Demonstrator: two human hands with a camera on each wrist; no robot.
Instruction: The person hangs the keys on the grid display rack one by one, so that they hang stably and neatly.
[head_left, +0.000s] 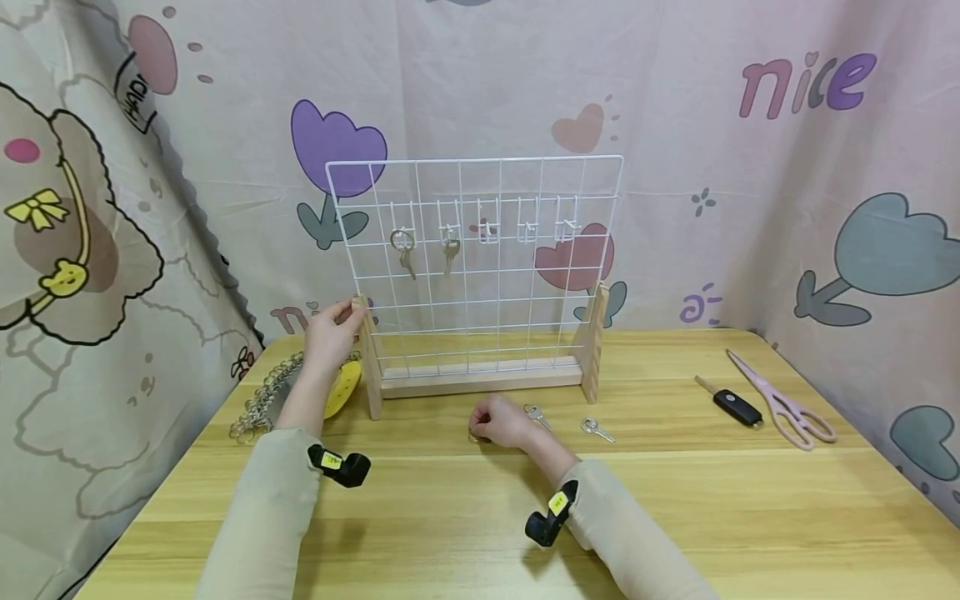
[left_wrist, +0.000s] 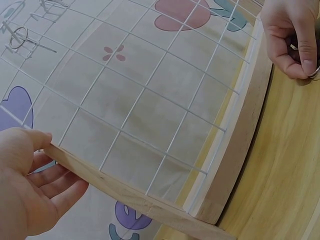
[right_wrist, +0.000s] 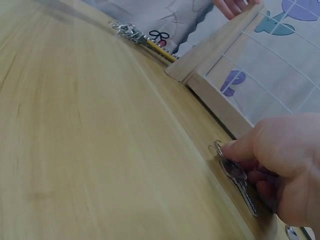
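A white wire grid rack stands upright on a wooden base (head_left: pixel 480 383), with a row of small white hooks (head_left: pixel 487 233) across it. My left hand (head_left: pixel 333 329) holds the top of the rack's left wooden side post (left_wrist: pixel 120 187), thumb and fingers on either side. In front of the base, low over the table, my right hand (head_left: pixel 501 421) pinches a silver key (right_wrist: pixel 239 182) by its ring. One key on a ring (head_left: pixel 407 260) hangs from the leftmost hook, and another key (head_left: pixel 451 254) from the second. Two loose keys, a nearer one (head_left: pixel 596 429) and one by my wrist (head_left: pixel 536 414), lie on the table.
On the right lie a black car key (head_left: pixel 737 407) and pink scissors (head_left: pixel 783 407). Behind my left forearm are a heap of metal rings (head_left: pixel 262 404) and a yellow object (head_left: pixel 343 389). A patterned curtain (head_left: pixel 480 92) hangs behind the wooden table (head_left: pixel 420 517).
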